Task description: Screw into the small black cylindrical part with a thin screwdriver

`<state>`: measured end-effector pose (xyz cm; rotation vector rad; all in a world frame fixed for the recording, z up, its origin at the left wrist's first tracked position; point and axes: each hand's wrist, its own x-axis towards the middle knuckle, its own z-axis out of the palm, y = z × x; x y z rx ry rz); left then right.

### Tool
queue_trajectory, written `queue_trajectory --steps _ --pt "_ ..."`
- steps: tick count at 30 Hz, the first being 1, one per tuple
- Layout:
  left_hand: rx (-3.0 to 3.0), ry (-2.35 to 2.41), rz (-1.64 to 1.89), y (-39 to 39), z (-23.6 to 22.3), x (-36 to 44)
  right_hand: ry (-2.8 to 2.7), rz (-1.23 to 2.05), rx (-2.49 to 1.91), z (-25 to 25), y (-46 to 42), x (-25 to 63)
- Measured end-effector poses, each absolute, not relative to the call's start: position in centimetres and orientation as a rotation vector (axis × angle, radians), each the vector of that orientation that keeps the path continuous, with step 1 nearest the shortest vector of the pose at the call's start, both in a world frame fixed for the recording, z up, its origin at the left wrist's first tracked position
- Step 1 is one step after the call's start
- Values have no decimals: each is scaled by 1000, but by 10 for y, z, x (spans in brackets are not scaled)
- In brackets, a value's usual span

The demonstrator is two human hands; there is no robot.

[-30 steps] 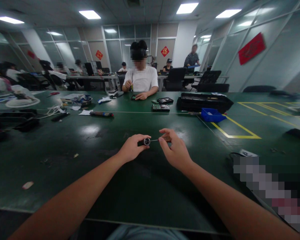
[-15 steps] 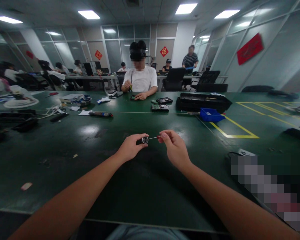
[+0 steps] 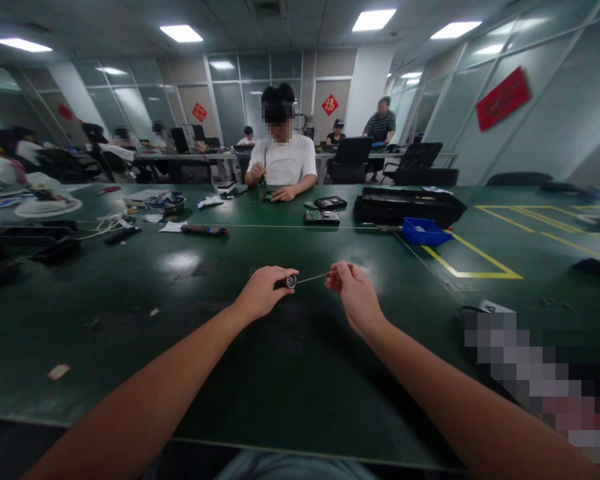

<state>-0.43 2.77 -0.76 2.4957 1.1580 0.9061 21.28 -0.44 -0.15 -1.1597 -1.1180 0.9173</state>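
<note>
Near the middle of the green table, my left hand (image 3: 261, 293) is closed around a small black flashlight (image 3: 291, 281), its round silver-rimmed end turned toward me. My right hand (image 3: 353, 293) pinches a screwdriver with its fingers, and most of the reddish handle is hidden in them. The thin metal screwdriver shaft (image 3: 313, 277) points left, its tip at the rim of the flashlight. Whether the tip reaches inside the rim I cannot tell. Both hands are held just above the tabletop.
Across the table (image 3: 260, 400) a person in a white shirt (image 3: 285, 160) works on a small board. Opened hard drives (image 3: 322, 217), a black tray (image 3: 405, 205) and a blue bin (image 3: 425, 232) stand ahead. A dark pen-like tool (image 3: 205, 230) lies left.
My right hand has drawn slightly right, and more of the screwdriver shaft shows between the hands. My left hand keeps its hold on the flashlight, nearly in place.
</note>
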Motion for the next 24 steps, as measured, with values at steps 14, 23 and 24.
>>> queue_trajectory --steps 14,23,24 --pt "2535 1138 886 27 -9 -5 -1532 618 -1141 19 -28 207" --pt "2571 1144 879 26 -9 -5 -1667 451 -1177 11 -25 207" --pt "2574 1144 876 26 -9 -4 -1683 428 -1184 12 -26 207"
